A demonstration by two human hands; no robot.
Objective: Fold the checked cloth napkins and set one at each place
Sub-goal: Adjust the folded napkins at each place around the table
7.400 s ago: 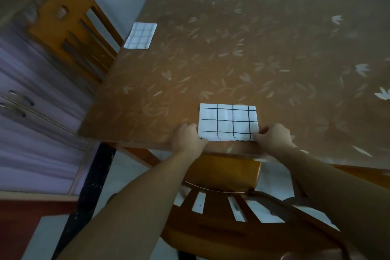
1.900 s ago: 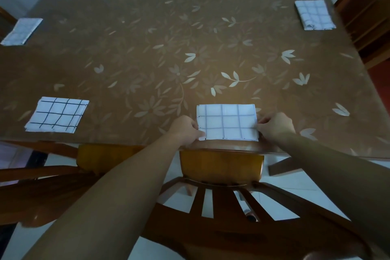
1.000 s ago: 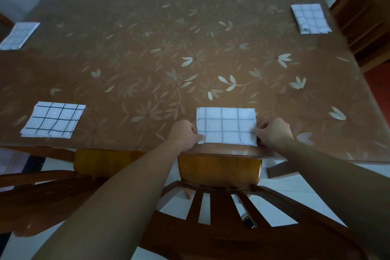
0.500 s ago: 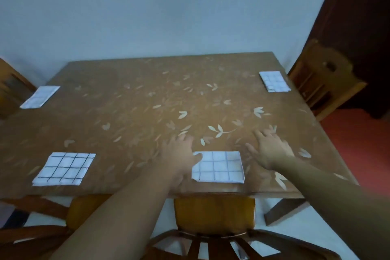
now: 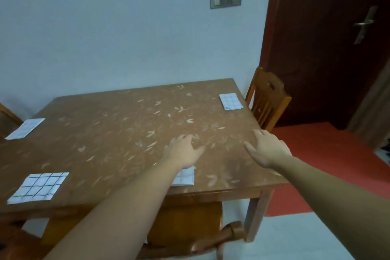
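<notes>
While a checked napkin (image 5: pixel 185 177) lies lower centre on the table (image 5: pixel 105 133), left grip (image 5: pixel 183 154), right grip (image 5: pixel 269 150) mid-frame — both splayed apart, holding nothing.

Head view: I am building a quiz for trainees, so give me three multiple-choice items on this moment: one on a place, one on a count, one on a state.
1. Where does the napkin partly hidden by the left forearm lie?
A. near the front edge of the table
B. at its far right corner
C. on a chair seat

2. How many checked napkins show on the table?
A. two
B. three
C. four

3. How are the left hand and the right hand?
A. open, holding nothing
B. pinching a cloth
C. clenched in fists

Answers:
1 A: it lies just inside the front edge.
2 C: besides that one, there are the near-left napkin, the far-left napkin and the far-right napkin.
3 A: the fingers are spread over bare tabletop.
</notes>
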